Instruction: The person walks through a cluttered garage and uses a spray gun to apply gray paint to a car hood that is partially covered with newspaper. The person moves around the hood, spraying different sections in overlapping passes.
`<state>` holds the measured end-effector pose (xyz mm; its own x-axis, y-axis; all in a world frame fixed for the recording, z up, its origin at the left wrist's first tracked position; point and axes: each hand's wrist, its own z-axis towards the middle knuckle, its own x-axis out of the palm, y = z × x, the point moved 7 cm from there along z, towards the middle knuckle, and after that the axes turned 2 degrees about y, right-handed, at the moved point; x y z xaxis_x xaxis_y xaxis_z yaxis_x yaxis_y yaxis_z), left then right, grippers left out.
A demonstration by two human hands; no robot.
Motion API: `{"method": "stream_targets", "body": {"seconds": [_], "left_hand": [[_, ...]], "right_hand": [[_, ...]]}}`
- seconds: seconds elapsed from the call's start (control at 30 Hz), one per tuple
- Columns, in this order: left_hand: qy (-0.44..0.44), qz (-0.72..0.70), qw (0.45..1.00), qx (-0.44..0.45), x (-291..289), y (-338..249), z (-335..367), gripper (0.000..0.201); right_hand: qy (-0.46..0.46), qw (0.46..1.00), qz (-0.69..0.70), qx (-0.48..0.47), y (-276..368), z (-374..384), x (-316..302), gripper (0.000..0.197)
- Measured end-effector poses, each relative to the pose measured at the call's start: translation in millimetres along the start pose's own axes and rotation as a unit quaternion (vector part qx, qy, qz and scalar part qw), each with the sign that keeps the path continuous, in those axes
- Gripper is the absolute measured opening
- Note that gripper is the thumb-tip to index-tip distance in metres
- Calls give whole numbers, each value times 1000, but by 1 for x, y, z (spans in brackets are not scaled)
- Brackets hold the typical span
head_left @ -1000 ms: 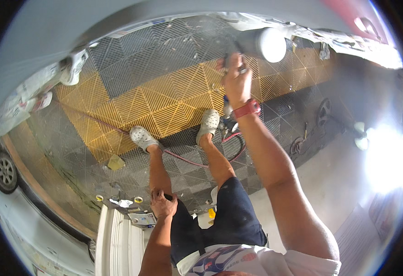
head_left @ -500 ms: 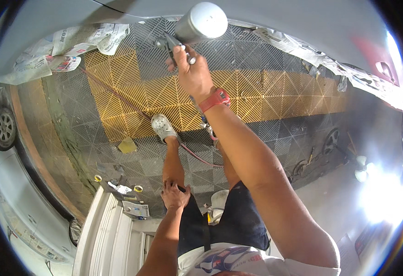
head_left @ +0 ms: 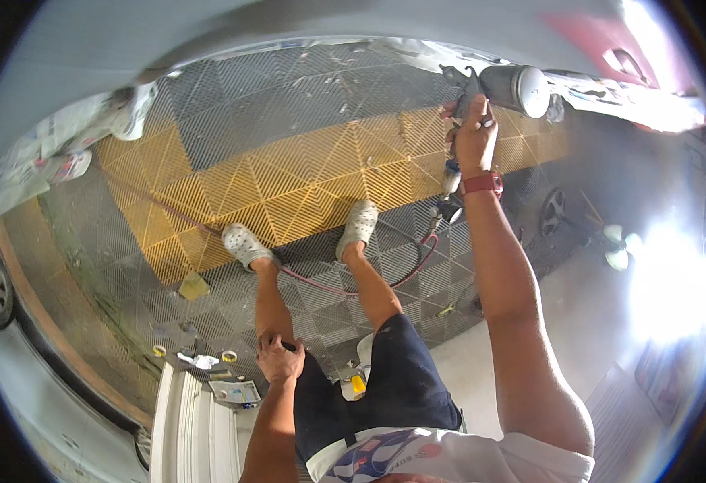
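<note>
At the upper right my right hand (head_left: 476,141), with a red watch on its wrist, is closed round the grip of a spray gun (head_left: 467,90). The gun's dark cup with a pale round end (head_left: 518,90) points to the right, close to the paper-covered lower edge of a car body (head_left: 329,24). Below the grip hang an air fitting with a gauge (head_left: 449,208) and a reddish hose (head_left: 425,259). My left hand (head_left: 280,358) rests on my left knee with its fingers spread; a small dark thing shows beside it, too small to name.
The hose crosses the black and yellow tile floor (head_left: 304,177) behind my feet. Newspaper (head_left: 47,165) hangs along the car's edge. Tape rolls (head_left: 229,356) lie at lower left near white panels (head_left: 180,427). Another car (head_left: 22,386) stands left; a bright lamp (head_left: 675,290) glares right.
My right hand has swung to the right with the spray gun, and its cup has turned rightward. My right foot has come into view. The left hand stays on the knee.
</note>
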<state>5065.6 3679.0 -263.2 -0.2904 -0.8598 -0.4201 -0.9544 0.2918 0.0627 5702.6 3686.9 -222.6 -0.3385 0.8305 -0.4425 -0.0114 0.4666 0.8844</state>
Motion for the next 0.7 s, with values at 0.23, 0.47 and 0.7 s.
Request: {"method": "stream_targets", "body": {"seconds": [0.23,0.47,0.7], "left_hand": [[-25,17,999,23,8,-9,-2,62],[-29,20,999,21,5,-20,-5,61],[-44,25,998,32,8,-19,-9,58]], "right_hand": [[-77,995,-66,-3,-22,64,-140,62],[-194,976,-92,25,-41,111,-241,68],[-272,961,-31,-25,-17,124,-262,73]]}}
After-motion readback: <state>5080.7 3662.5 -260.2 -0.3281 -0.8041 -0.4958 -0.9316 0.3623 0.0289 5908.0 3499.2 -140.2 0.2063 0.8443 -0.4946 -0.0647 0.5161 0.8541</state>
